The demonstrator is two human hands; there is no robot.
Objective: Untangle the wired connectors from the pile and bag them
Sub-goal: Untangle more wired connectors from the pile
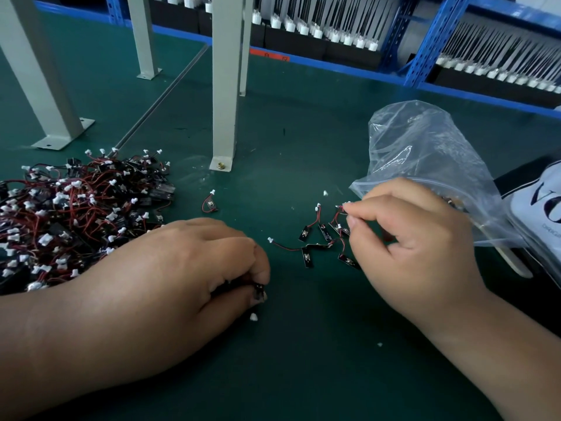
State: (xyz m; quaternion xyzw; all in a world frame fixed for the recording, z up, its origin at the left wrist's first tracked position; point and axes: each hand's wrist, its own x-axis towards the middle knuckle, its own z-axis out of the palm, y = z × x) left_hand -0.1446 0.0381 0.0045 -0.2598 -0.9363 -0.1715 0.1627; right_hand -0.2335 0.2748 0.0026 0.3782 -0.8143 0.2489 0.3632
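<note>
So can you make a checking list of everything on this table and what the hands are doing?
Surface: green mat, with white crumbs.
Job's things: big tangled pile at left; small loose bunch in the middle; one stray piece; clear bag at right.
Clutter: white printed item at the right edge.
Hands: left hand pinches a black part; right hand pinches a wire by the bag.
Cables: red and black wires on every piece.
Surroundings: grey posts, blue shelves.

dark green mat, pile on the left is all red and black wires with white plugs, clear see-through bag right, blue shelving at the far side
</note>
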